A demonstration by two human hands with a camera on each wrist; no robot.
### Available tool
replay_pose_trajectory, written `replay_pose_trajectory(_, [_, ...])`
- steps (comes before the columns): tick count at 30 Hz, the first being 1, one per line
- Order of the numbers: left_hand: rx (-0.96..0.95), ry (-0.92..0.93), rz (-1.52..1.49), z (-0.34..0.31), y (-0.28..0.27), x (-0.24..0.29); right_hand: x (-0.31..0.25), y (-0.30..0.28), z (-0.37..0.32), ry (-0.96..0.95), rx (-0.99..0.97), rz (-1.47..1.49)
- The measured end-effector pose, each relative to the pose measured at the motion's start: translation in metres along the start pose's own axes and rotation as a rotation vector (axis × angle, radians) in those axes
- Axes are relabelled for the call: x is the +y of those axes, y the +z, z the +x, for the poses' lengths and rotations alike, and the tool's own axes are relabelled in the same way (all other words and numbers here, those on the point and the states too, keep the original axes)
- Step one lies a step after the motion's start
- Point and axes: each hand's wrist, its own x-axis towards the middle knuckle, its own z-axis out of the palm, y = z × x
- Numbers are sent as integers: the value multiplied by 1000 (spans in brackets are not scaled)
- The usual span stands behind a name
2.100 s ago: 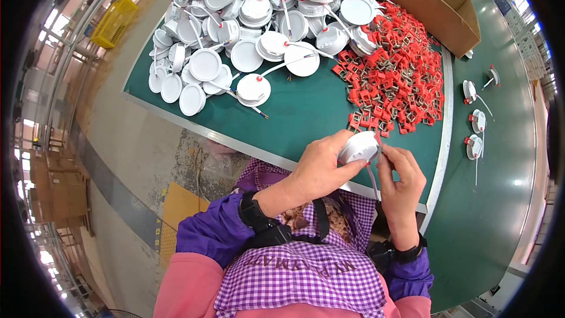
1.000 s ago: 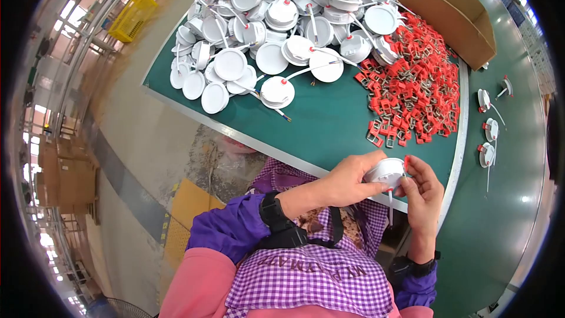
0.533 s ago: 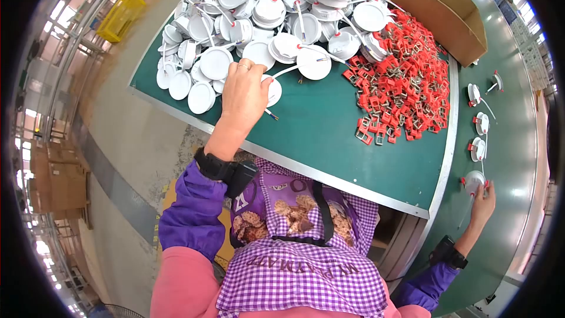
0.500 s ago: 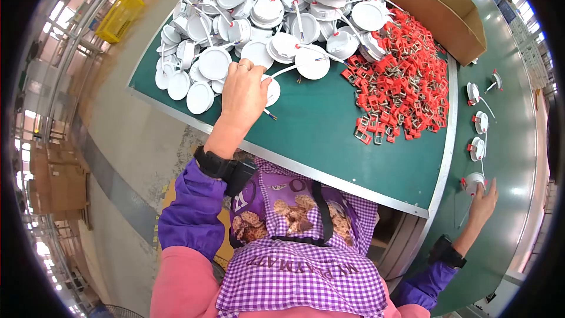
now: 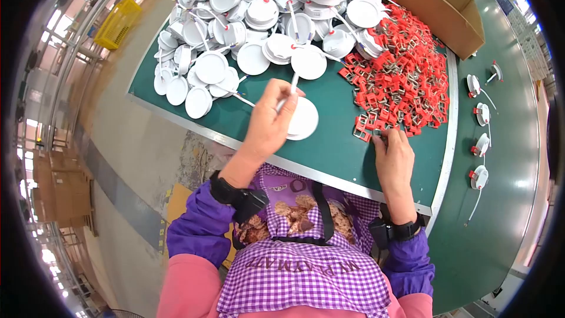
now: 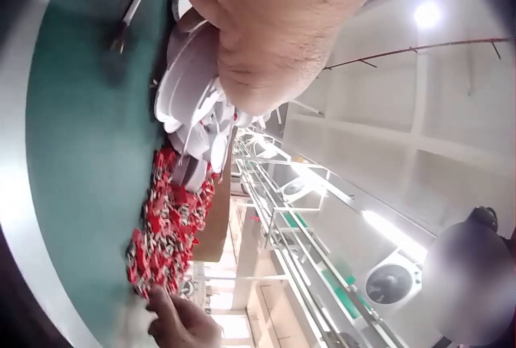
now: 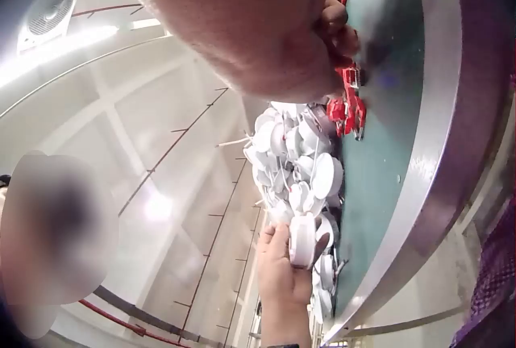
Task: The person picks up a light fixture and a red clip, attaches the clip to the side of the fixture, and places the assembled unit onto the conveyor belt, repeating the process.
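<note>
Holding white disc light [image 5: 303, 119], left hand [image 5: 268, 125]; right hand [image 5: 395, 162] touching red clips [image 5: 362, 125], narrow grip, pinch unclear.

Clips [image 5: 406, 76] right of lamps [image 5: 253, 59]

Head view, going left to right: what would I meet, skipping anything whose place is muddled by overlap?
Stacked brown boxes → yellow crate → left hand → white disc it holds → right hand → the four spaced-out white discs.
</note>
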Motion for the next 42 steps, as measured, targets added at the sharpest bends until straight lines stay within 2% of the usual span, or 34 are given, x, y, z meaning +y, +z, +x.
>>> replay_pose_trajectory(3, [-69, -124, -406, -11, 20, 3, -1, -2, 3, 46, -38, 25])
replay_pose_trajectory(4, [-73, -248, -545, -14, 25, 7, -2, -4, 3, 77, -80, 57])
replay_pose_trajectory(5, [-73, -248, -545, -17, 28, 9, -2, -5, 2, 77, -79, 57])
replay_pose_trajectory(7, [-133, -506, -777, -22, 34, 10, -1, -7, 2, 50, -95, 64])
replay_pose_trajectory(8, [-149, -585, -828, -25, 35, 7, -2, -9, 3, 53, -93, 60])
replay_pose_trajectory(11, [-190, -611, -869, -31, 40, -4, -6, -11, 4, 103, -103, 103])
replay_pose_trajectory(15, [-177, -654, -819, -34, 43, 0, -5, 3, 8, 68, -67, -9])
replay_pose_trajectory(17, [-191, -648, -804, -35, 45, 2, -5, 4, 9, 37, -51, -49])
replay_pose_trajectory(19, [-189, -645, -784, -38, 46, 7, -10, -2, 12, 32, -73, 95])
replay_pose_trajectory(20, [-161, -641, -814, -38, 47, 14, -8, -2, 11, -57, -6, 84])
replay_pose_trajectory(21, [-132, -637, -844, -38, 48, 20, -9, -4, 9, -61, -10, 87])
replay_pose_trajectory(23, [-138, -613, -824, -39, 47, 19, -16, -13, 7, 241, -50, 454])
replay_pose_trajectory(25, [-202, -537, -661, -39, 49, 12, -23, -20, 4, 230, -19, 510])
replay_pose_trajectory(27, [-217, -493, -628, -39, 54, 11, -29, -23, 1, 263, -70, 599])
replay_pose_trajectory(29, [-226, -448, -595, -40, 59, 12, -32, -22, 0, 254, -49, 599])
replay_pose_trajectory(31, [-228, -424, -512, -41, 62, 13, -31, -17, -2, 89, -11, 504])
replay_pose_trajectory(35, [-201, -377, -399, -43, 66, 7, -39, -22, -8, -68, -35, 401])
replay_pose_trajectory(42, [-182, -339, -281, -46, 69, 16, -43, -24, -15, -96, -31, 319])
